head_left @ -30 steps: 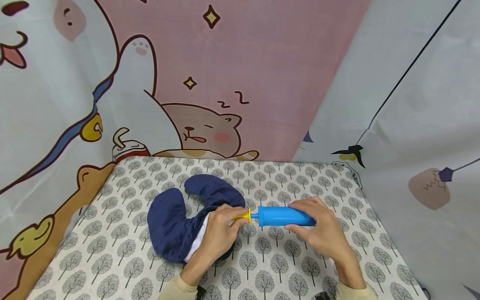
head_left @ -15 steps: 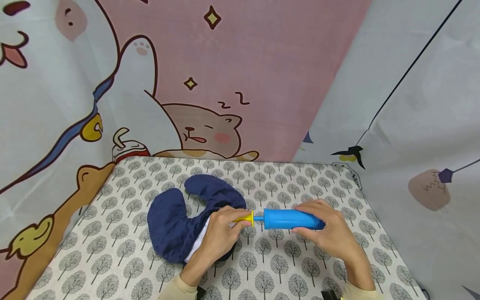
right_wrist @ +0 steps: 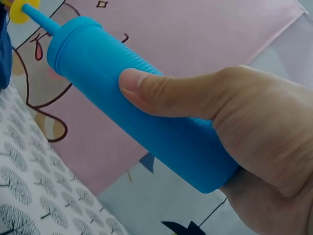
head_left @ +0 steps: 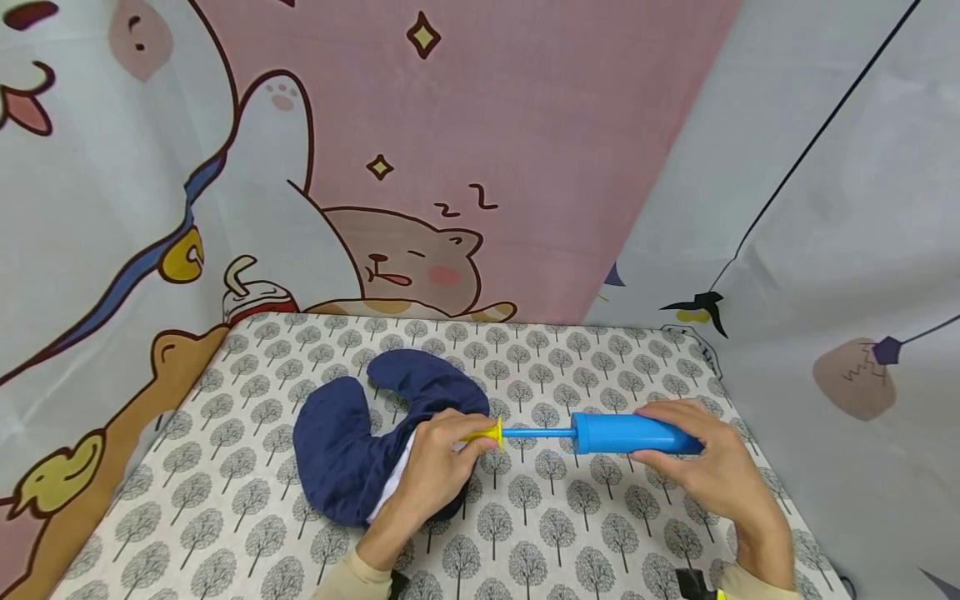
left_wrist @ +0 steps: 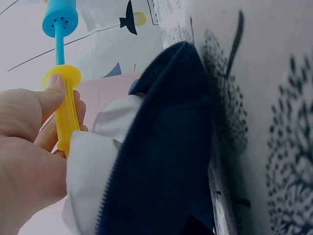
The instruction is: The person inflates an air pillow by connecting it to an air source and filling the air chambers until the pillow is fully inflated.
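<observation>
Blue barrel (head_left: 609,433) has slid right, baring more rod (head_left: 537,433).

In front of me is a table (head_left: 570,364) covered in a white cloth (head_left: 600,567) printed with rows of dark grey trees, round-crowned on thin trunks, the crowns pointing away from me. Lying directly on it, left of the middle, I have a navy U-shaped neck pillow (head_left: 330,454), its two rounded ends toward the far left and its bend nearer me. The pillow's cover is slightly wrinkled. Along the bend, white inner fabric (left_wrist: 93,178) shows beside a toothed zip edge (left_wrist: 104,200), past the navy cover.
</observation>
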`<state>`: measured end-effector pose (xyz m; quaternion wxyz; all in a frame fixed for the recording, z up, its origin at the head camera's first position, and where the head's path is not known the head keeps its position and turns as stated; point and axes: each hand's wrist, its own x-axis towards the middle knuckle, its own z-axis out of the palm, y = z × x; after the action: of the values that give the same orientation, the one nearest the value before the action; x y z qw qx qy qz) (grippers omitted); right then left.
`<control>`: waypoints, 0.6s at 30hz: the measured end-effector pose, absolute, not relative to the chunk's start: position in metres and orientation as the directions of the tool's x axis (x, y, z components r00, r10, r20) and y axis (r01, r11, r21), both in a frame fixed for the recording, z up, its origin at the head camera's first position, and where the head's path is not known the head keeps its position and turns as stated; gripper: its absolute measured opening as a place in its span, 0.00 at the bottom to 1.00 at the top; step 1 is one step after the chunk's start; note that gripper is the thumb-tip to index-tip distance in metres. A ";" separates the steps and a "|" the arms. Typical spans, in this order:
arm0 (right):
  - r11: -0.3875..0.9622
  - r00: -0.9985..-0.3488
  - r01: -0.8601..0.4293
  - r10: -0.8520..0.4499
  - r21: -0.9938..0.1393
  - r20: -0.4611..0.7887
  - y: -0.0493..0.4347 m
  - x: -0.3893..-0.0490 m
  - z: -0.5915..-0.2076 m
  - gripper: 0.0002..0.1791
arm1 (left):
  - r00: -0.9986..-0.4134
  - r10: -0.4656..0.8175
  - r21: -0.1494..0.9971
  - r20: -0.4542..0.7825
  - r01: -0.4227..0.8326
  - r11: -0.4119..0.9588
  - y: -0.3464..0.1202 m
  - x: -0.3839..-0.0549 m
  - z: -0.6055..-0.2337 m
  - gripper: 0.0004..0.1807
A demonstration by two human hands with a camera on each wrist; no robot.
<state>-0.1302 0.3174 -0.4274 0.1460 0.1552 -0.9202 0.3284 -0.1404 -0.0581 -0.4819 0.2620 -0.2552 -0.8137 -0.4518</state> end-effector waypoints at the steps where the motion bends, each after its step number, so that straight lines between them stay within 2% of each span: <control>1: 0.733 -0.908 -0.384 -0.189 -0.562 0.373 0.318 -0.130 -0.427 0.33 | -0.733 0.177 0.606 0.656 0.653 0.455 -0.058 -0.140 -0.482 0.17; 18: 0.663 -0.797 -0.578 -0.333 -0.476 0.505 0.265 -0.141 -0.440 0.34 | -0.761 0.154 0.644 0.631 0.623 0.444 -0.053 -0.137 -0.484 0.16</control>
<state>-0.1413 0.2645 -0.4401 0.1909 0.2554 -0.8915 0.3217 -0.1367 -0.0533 -0.4842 0.2498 -0.2392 -0.8122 -0.4697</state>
